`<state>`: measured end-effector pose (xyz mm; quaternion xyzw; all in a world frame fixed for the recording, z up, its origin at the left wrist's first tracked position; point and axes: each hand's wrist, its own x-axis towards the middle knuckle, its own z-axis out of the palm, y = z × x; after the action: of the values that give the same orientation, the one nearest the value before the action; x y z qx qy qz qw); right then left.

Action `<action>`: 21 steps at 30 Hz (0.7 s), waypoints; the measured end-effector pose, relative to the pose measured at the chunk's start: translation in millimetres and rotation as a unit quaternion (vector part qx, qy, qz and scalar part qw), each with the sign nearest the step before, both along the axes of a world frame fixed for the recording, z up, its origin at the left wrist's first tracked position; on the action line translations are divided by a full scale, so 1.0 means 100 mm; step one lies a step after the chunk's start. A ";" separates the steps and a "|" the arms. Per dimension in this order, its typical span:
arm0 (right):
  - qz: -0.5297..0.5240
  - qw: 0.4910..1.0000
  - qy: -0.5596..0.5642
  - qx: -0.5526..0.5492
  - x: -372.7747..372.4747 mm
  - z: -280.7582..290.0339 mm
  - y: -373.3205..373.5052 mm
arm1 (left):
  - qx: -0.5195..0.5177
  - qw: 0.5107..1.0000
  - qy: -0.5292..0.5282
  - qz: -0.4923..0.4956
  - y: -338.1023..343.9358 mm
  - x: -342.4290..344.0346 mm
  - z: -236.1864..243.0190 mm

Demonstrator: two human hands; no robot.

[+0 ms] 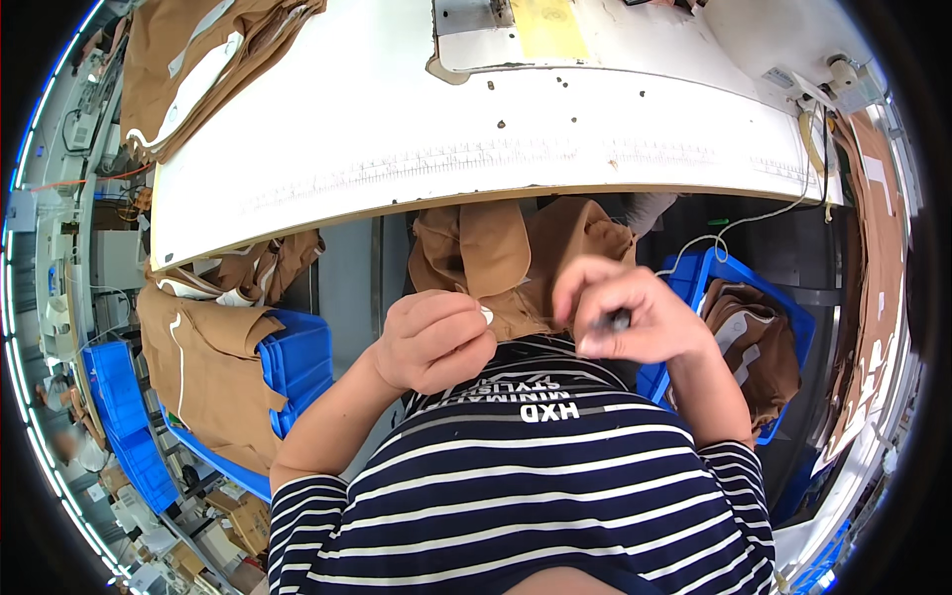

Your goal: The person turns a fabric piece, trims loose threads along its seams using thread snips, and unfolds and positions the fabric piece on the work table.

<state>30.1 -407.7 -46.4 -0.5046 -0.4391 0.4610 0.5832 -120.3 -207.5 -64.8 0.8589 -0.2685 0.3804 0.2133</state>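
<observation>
A piece of brown fabric (pixel 494 248) hangs over my lap below the table's front edge, its upper part folded. My left hand (pixel 436 342) is closed in a pinch at the fabric's near edge, with a small white spot at the fingertips that I cannot identify. To the right of it, my right hand (pixel 645 309) is curled around a small dark tool (pixel 613 322). Motion blurs this hand and the tool, so the tool's kind does not show. The right fingertips are close to the fabric's right side; whether they touch it is unclear.
Ahead lies a white table (pixel 397 129) with ruler markings, and brown pieces (pixel 198 79) are stacked at its far left. Blue crates with brown fabric stand at left (pixel 297 357) and right (pixel 803 327). A pale cord (pixel 739 226) hangs at the right.
</observation>
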 end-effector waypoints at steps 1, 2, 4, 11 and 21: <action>-0.051 0.998 -0.046 -0.002 0.01 0.01 0.02 | -0.001 1.000 0.000 -0.002 -0.01 0.00 0.00; -0.094 0.994 -0.035 -0.042 -0.03 0.03 0.06 | -0.008 1.000 -0.003 -0.013 -0.03 0.01 0.00; -0.118 0.986 -0.060 -0.099 -0.11 0.10 0.18 | -0.016 1.000 -0.007 -0.025 -0.06 0.02 -0.02; -0.113 0.988 -0.064 -0.080 -0.33 -0.13 0.18 | -0.003 1.000 -0.004 -0.014 -0.09 0.02 -0.14; -0.043 0.884 0.461 -0.066 -0.24 -0.11 0.10 | -0.019 0.999 0.031 0.008 -0.05 0.06 -0.09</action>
<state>5.9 -397.5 -57.3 -0.2912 -0.0673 0.6441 0.7041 -114.4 -212.3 -73.3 0.8683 -0.2480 0.3598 0.2350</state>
